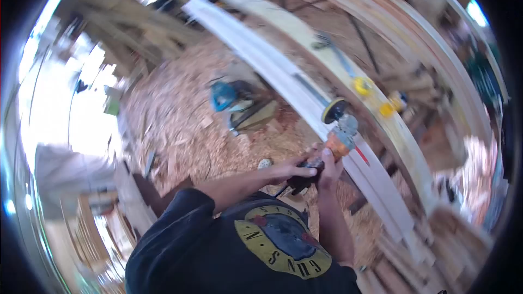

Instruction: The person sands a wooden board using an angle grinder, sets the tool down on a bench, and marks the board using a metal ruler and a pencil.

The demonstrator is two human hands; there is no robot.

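Observation:
An angle grinder (341, 136), orange with a grey head and a round black-and-yellow pad (334, 111), is held in front of my body. My left hand (293, 170) is closed around its dark rear end. My right hand (329, 167) grips the orange body, thumb along the top. The pad is over or against a long pale wooden beam (283, 79); I cannot tell whether it touches. A red mark (362, 155) shows on the beam near the grinder.
A second curved plank (397, 136) runs alongside, bearing yellow-ended tools (363, 86). A teal power tool (223, 96) rests on a wood block (260, 115) among shavings. Stacked boards (400, 267) lie at lower right. More long timbers (425, 22) curve along the upper right.

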